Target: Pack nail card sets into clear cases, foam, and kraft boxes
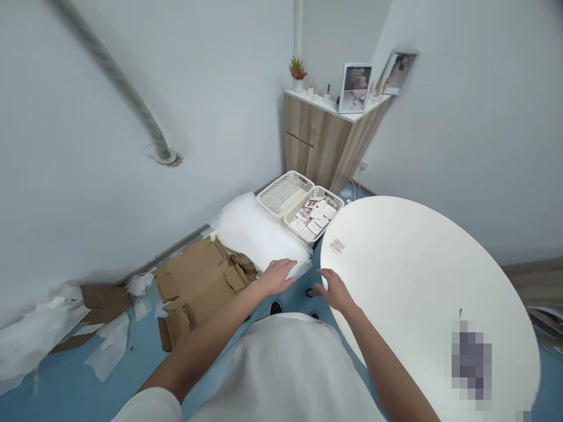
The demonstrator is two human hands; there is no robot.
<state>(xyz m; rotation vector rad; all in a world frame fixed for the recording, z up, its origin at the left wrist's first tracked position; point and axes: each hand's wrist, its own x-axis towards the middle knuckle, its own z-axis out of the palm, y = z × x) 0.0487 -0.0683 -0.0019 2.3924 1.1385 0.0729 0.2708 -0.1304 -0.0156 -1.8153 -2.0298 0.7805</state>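
My left hand [279, 276] is held out in the air with nothing in it, fingers apart. Below and beyond it lies a stack of white foam sheets [259, 231]. My right hand [335, 289] is also bare, its fingers spread, over the left edge of the round white table [409, 252]. A small pinkish patterned piece [337, 246] rests on the table just beyond that hand. Past the sheets stand two white plastic baskets. The nearer basket [288, 223] contains several small printed cards [314, 215]; the farther basket [268, 190] shows only its pale inside.
Flattened cardboard [200, 281] and torn white wrapping [44, 334] lie on the blue floor to the left. A wood-grain cabinet [319, 132] fills the corner, with a potted plant [298, 73] and picture frames on top. A blurred-out patch [471, 363] covers something on the table.
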